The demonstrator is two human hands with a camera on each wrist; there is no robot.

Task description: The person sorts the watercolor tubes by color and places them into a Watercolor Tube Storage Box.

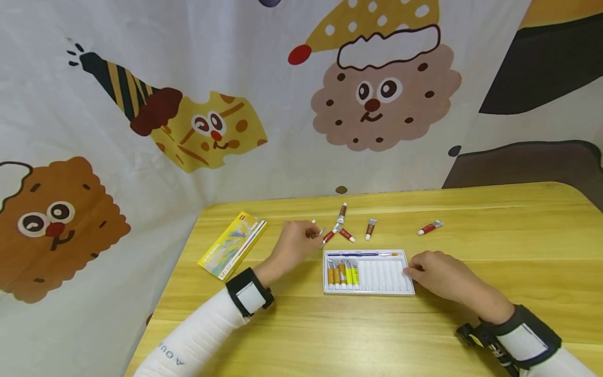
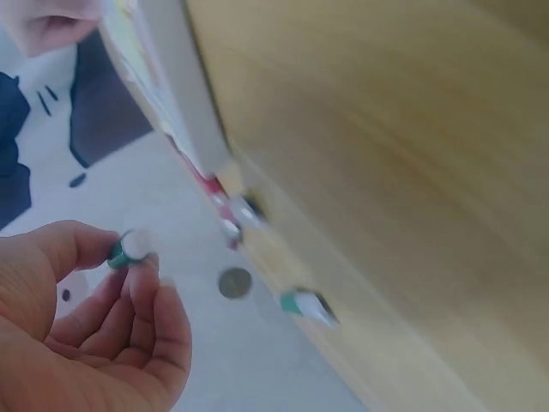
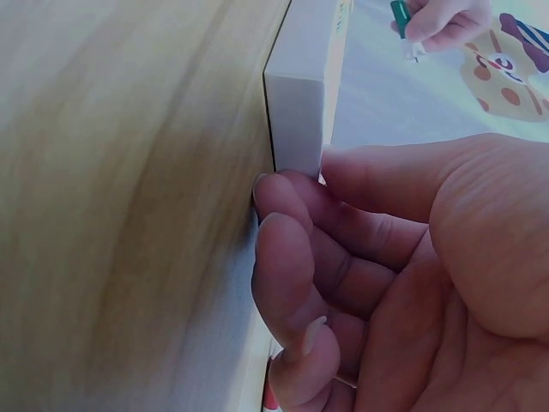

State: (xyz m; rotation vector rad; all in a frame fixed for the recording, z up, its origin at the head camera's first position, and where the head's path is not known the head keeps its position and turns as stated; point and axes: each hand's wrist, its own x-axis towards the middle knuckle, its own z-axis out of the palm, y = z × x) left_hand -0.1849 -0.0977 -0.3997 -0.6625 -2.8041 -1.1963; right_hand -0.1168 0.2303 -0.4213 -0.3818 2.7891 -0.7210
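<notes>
From my end, the head view puts the white tray (image 1: 367,292) just right of centre in the lower half of the frame, its long side running across the picture, which I take to suit a reach from both sides. The right hand (image 1: 443,275) grips its right end, thumb at the top edge and fingertips against the outer wall; I read that as steadying, since the hold leaves the slots uncovered.

The left hand (image 1: 297,241), near the centre of the frame, holds a narrow pinch on a green tube (image 2: 129,249), the thumb meeting the fingers around its body, probably because something so slim needs only fingertips. A second green tube (image 2: 307,306) lies at lower right of the left wrist view.

In the tray, orange and yellow tubes (image 1: 342,274) stand side by side at the left, where the ridges seem meant to keep them apart. A paintbrush (image 1: 363,254) lies in its own groove along the top. Red tubes (image 1: 346,233) and brown tubes (image 1: 371,229) lie loose above the tray, and a yellow box (image 1: 233,246) sits left of centre, well apart, perhaps to leave working room.
</notes>
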